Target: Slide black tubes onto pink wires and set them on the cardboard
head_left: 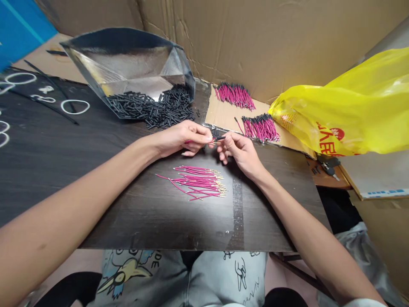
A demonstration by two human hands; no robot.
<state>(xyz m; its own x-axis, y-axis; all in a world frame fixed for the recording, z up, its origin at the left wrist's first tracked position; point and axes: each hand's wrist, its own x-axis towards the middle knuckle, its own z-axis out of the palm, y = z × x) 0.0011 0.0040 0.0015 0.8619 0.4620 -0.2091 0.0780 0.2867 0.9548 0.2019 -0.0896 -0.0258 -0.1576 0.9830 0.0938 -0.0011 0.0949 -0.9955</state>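
My left hand (pixel 183 138) pinches a pink wire, of which only a short bit shows between the fingers. My right hand (pixel 238 149) pinches a short black tube (pixel 220 138) at the wire's tip. Both hands meet just above the dark table (pixel 96 204). Below them lies a loose pile of pink wires with metal tips (pixel 200 182). A silver foil bag (pixel 134 70) at the back left spills several black tubes (pixel 153 108) onto the table.
Two bundles of pink wires, one with black ends (pixel 260 126) and one without (pixel 234 94), lie on a cardboard sheet at the back right. A yellow plastic bag (pixel 351 111) sits right of them. White rings (pixel 75 106) lie far left. Cardboard walls stand behind.
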